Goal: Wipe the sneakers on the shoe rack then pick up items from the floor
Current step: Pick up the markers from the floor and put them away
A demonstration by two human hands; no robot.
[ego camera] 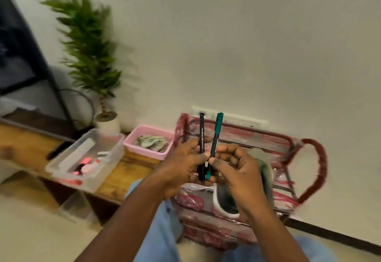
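My left hand (181, 163) holds a black pen (201, 136) upright, fingers curled round its lower half. Beside it, my right hand (237, 167) pinches a green pen (216, 134), also upright and leaning slightly right. The two pens nearly touch at their lower ends. Behind and below my hands stands the red shoe rack (309, 158) wrapped in clear plastic. A sneaker with a white sole and dark inside (226, 200) lies on it, partly hidden by my right hand.
A low wooden bench (123, 171) at the left carries a clear plastic box (86, 158) with small items and a pink tray (150, 142). A potted plant (90, 51) stands by the wall. My knees in light blue trousers (162, 231) are below.
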